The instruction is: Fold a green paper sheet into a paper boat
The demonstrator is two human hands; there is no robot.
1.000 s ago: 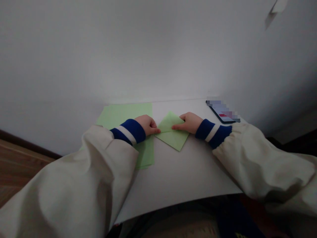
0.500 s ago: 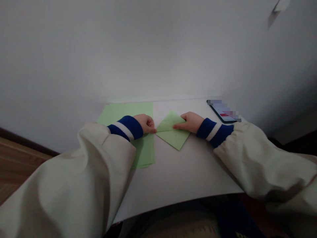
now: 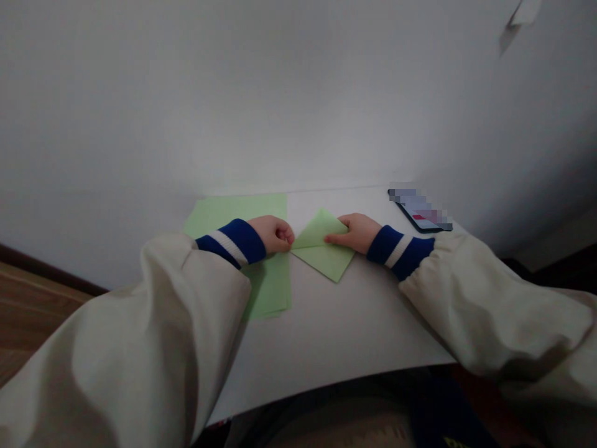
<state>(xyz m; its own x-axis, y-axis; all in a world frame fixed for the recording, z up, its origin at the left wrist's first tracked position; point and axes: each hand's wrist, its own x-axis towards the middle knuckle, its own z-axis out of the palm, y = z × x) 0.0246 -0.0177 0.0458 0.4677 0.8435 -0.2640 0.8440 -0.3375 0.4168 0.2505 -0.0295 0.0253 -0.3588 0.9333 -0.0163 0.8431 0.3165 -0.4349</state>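
the left hand (image 3: pixel 275 234) sits curled into a narrow grip at the left corner of a folded square of pale green paper (image 3: pixel 321 249), though the dim view leaves it unclear whether the fingers actually pinch the paper or only press against it. the right hand (image 3: pixel 357 233) is flatter, with its grip open and its extended index finger (image 3: pixel 333 238) lying across the paper's right part, a placing that seems meant to pin the layers against the surface (image 3: pixel 336 330) so they do not slide. the folded square stands corner-on near the middle of the far half of the surface, its lighter upper flap meeting a crease that runs between the two hands, and the hands on opposite sides appear to keep that crease taut and in line. just left of it, and almost touching the left hand's knuckles, lies a stack of green paper sheets (image 3: pixel 236 214), its near part partly under the left forearm, within easy reach of that hand. a smartphone (image 3: pixel 420 214), its screen pixelated, lies at the far right corner of the surface, off to the side of the paper and the working hands.
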